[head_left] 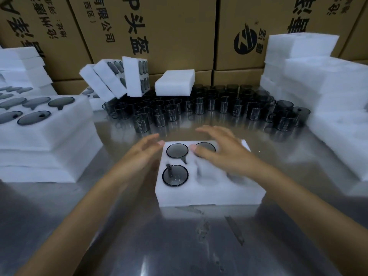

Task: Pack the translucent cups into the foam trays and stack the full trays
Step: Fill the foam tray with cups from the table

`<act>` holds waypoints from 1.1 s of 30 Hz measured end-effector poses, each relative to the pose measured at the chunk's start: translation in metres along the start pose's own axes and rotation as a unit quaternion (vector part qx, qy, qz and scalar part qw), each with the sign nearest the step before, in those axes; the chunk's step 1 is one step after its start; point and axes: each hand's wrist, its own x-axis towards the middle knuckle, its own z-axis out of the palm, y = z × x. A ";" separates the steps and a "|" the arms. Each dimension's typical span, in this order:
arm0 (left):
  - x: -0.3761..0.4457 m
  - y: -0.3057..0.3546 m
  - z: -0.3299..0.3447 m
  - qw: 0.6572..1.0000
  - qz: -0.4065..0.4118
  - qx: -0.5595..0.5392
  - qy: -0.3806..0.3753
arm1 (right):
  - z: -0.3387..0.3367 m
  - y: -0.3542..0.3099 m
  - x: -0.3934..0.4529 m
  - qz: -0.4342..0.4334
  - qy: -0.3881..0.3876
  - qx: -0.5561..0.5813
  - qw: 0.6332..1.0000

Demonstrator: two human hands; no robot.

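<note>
A white foam tray (209,193) lies on the steel table in front of me. Three dark translucent cups sit in its pockets: one at the far left (177,151), one at the near left (175,175), one at the far middle (207,146), partly under my thumb. The near middle pocket (207,172) looks empty. My right hand (221,151) hovers flat over the tray's far right part, fingers spread, hiding the pockets there. My left hand (142,154) is beside the tray's left edge, fingers straight, holding nothing. Both hands are blurred.
Several loose dark cups (199,108) stand in rows behind the tray. A stack of filled foam trays (45,134) is at the left, empty foam blocks (326,100) at the right. More trays (119,78) lean against cardboard boxes (179,32) at the back.
</note>
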 end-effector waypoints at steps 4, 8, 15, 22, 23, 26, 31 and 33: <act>0.069 0.007 -0.026 0.981 0.013 0.150 0.127 | -0.038 0.047 0.028 0.145 0.102 0.050 0.983; 0.127 -0.011 -0.043 0.964 -0.037 0.201 0.170 | -0.048 0.107 0.036 0.268 0.144 0.109 0.946; 0.145 -0.035 -0.025 0.948 -0.003 0.168 0.271 | -0.026 0.129 0.035 0.168 0.217 -0.042 0.961; 0.101 -0.028 -0.007 0.949 0.052 0.103 0.294 | -0.030 0.127 0.033 0.184 0.208 0.006 0.961; 0.093 -0.020 -0.006 0.950 0.072 0.090 0.290 | -0.033 0.124 0.035 0.201 0.204 0.047 0.957; 0.065 0.012 -0.002 0.961 0.130 0.084 0.230 | -0.047 0.108 0.037 0.200 0.203 0.155 0.946; 0.020 0.065 0.022 0.970 0.171 0.139 0.105 | -0.048 0.050 0.022 0.055 0.194 0.186 0.962; 0.002 0.078 0.040 0.965 0.186 0.167 0.073 | -0.045 0.021 0.015 -0.009 0.165 0.199 0.966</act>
